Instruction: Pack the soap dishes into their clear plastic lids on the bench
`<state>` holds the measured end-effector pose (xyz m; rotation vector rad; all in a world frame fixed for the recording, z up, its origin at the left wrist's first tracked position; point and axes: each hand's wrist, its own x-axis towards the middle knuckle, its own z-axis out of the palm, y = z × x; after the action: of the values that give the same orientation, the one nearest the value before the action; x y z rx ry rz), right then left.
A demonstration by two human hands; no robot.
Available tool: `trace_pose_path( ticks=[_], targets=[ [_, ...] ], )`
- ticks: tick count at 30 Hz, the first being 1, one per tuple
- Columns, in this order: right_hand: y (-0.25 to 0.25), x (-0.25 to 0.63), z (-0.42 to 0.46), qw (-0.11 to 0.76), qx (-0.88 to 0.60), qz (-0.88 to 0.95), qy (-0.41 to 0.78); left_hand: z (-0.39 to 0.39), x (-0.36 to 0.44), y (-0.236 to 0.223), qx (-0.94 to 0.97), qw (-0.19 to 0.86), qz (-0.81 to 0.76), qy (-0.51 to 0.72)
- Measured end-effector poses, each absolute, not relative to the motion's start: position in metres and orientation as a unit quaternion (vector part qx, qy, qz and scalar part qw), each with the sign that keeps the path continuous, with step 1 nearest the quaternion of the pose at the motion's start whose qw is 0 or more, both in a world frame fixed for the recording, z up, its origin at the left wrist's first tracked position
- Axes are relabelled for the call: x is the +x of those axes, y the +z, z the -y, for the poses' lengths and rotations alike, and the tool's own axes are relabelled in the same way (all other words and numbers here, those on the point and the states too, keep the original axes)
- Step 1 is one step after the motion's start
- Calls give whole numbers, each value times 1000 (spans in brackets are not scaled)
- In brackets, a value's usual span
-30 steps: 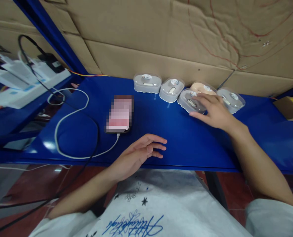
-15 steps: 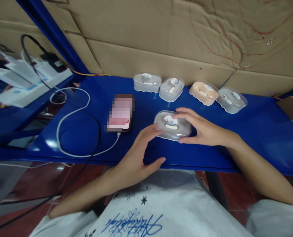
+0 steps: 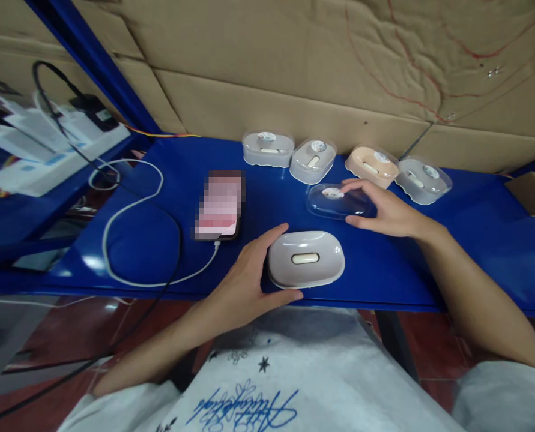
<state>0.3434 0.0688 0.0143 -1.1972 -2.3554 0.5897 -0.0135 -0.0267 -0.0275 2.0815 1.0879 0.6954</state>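
Grey oval dish (image 3: 278,273), uncovered, sits on the blue table (image 3: 379,270) near its front edge; a pale bar lies at its centre. Left hand (image 3: 247,279) at the dish's 9 o'clock end: thumb and fingers spread wide around it; firm contact cannot be told. At 1 o'clock, the right hand (image 3: 388,213) pinches a clear lid (image 3: 328,207) bearing a round label; cannot tell whether the lid touches the table. Farther out, covered dishes (image 3: 268,151) line up from 11 to 2 o'clock, one peach. Phone (image 3: 220,207) at 10 o'clock, cable (image 3: 105,231) attached.
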Motion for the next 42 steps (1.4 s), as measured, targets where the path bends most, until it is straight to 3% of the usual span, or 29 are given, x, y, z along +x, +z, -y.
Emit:
trace_pose_path(
  ticks=[3, 8, 14, 22, 26, 32, 42],
  targets=[
    [0, 359, -84, 196, -471, 852, 117, 26, -11, -29, 814, 314, -413, 261],
    [6, 339, -70, 196, -453, 867, 66, 27, -10, -33, 815, 302, -410, 276],
    [25, 282, -16, 158, -257, 944, 131, 27, -12, -35, 795, 325, -395, 326],
    [7, 269, -13, 193, -236, 937, 170, 27, -13, -36, 786, 328, -391, 349],
    [23, 282, -21, 236, -281, 918, 152, 26, -10, -36, 794, 318, -397, 334],
    [36, 338, -57, 277, -493, 824, -44, 25, -9, -21, 849, 281, -374, 245],
    [8, 363, -88, 256, -527, 809, -42, 24, -9, -20, 884, 248, -336, 209]
  ],
)
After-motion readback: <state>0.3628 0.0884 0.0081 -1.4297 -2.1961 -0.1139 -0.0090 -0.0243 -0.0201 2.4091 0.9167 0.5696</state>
